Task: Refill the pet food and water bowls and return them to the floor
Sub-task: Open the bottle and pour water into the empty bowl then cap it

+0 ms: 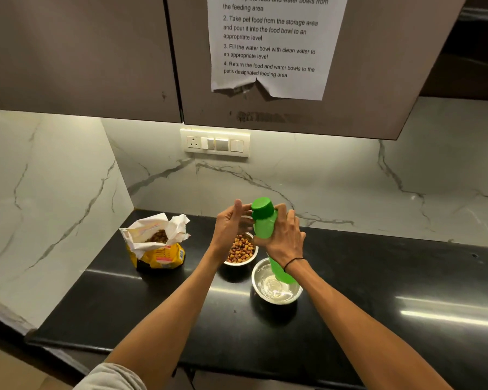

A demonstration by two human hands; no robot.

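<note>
White marble with grey veins lines the wall behind a glossy black stone desk (pixel 378 291), under brown cabinet doors where a printed sheet of instructions (pixel 273 43) is taped. A white switch panel (pixel 215 142) sits on the wall below the cabinets.

At the desk's centre stands a small steel bowl filled with brown and orange pet kibble (pixel 241 250). Just beside it, at its 4 o'clock, a larger steel bowl holding clear water (pixel 276 285) rests on the desk. Well to the 9 o'clock of the kibble bowl, a torn-open yellow and white pet food bag (pixel 155 243) stands upright with kibble showing inside.

A green plastic bottle with a green screw cap (pixel 264 220) is held roughly upright above both bowls, its base over the water bowl's rim. The right hand (pixel 283 237) grips the bottle's body with its fingers wrapped closed around it. The left hand (pixel 233 223) is beside the cap at its 9 o'clock, fingers loosely spread and touching the bottle's neck.
</note>
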